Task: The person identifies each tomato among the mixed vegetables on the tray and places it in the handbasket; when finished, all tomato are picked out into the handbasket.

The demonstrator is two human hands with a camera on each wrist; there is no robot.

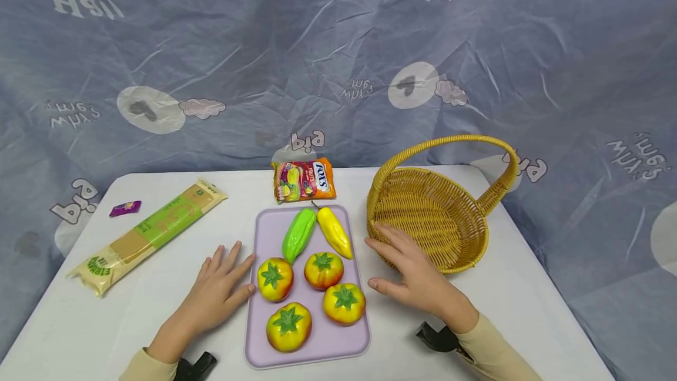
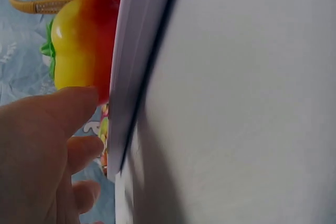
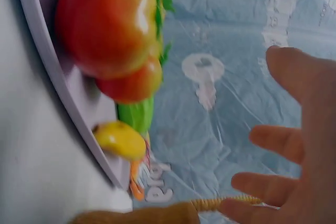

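Note:
A lilac tray (image 1: pixel 317 354) lies mid-table, bearing several yellow-red toy tomatoes (image 1: pixel 288 327) with green leaf tops, a green pepper (image 1: pixel 299 234) and a yellow pepper (image 1: pixel 334 232). My left hand (image 1: pixel 217 290) is spread at the tray's left edge, fingertips right by the rim; in the left wrist view its thumb overlaps a tomato (image 2: pixel 79 45). My right hand (image 1: pixel 415 272) is spread to the right of the tray, fingers pointing left, holding nothing. It overlaps the near side of the wicker basket (image 1: pixel 423 210), whose bowl shows no contents.
Behind the tray lies an orange candy bag (image 1: pixel 304 180). A long noodle packet (image 1: pixel 150 234) lies diagonally on the left, with a small purple wrapper (image 1: pixel 125 209) beyond it. The basket's tall handle (image 1: pixel 449 141) arches up. A grey-blue printed cloth (image 1: pixel 338 63) hangs behind the white table (image 1: pixel 69 334).

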